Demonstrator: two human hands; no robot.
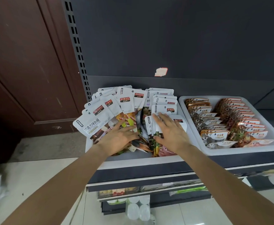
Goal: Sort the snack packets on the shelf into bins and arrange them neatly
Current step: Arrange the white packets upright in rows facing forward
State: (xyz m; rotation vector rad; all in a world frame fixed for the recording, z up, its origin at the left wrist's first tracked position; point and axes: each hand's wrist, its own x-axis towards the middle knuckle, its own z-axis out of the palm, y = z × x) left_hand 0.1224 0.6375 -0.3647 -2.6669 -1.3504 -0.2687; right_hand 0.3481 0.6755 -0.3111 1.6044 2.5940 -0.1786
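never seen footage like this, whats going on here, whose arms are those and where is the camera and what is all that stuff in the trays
There is no machine here. The one picture comes from a camera worn on a person's head, looking forward and down, so the two bare arms reaching in are that person's own.

They stand at a dark shop shelf. On it sit two white bins. The left bin holds a loose, fanned-out heap of white snack packets. The right bin holds orange-brown packets already lined up in neat rows.

The left hand and the right hand both lie flat, fingers spread, pressing on the white packets. Neither has a grip on anything.
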